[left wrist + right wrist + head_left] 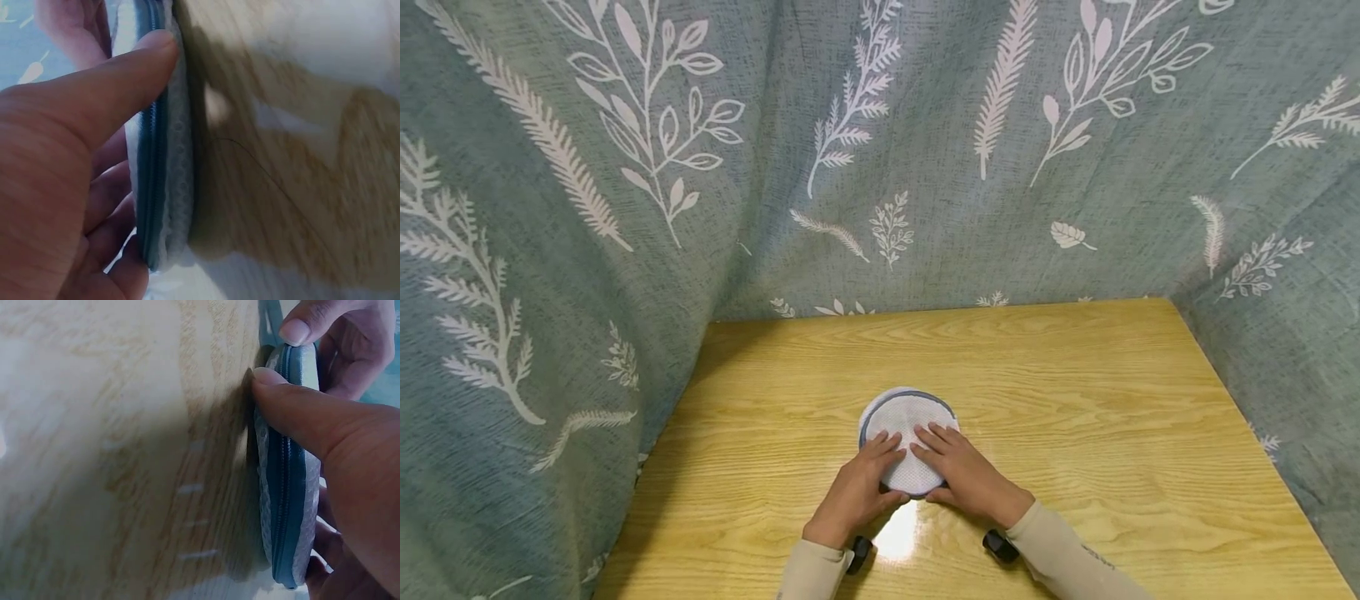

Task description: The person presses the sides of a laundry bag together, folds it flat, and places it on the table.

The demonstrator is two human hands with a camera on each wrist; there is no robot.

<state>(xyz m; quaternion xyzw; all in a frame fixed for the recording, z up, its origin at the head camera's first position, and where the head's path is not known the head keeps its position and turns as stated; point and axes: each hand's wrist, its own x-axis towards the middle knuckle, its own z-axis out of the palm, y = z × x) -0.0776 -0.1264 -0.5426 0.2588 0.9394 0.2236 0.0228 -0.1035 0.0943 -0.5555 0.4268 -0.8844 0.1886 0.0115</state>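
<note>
A round, flattened white mesh laundry bag with blue trim lies on the wooden table. My left hand grips its near left side, fingers spread over the top and thumb at the near edge. On the right side my right hand grips it the same way. Seen from the left wrist, the left thumb presses on the blue zipper that runs round the bag's side. The right wrist view shows both thumbs close together at the zippered edge. Both palms hide parts of the bag's top.
The wood-grain table extends around the bag, with a bright light reflection near the wrists. A grey-green curtain with white leaf prints hangs along the back and both sides. Black wrist cameras sit under the beige sleeves.
</note>
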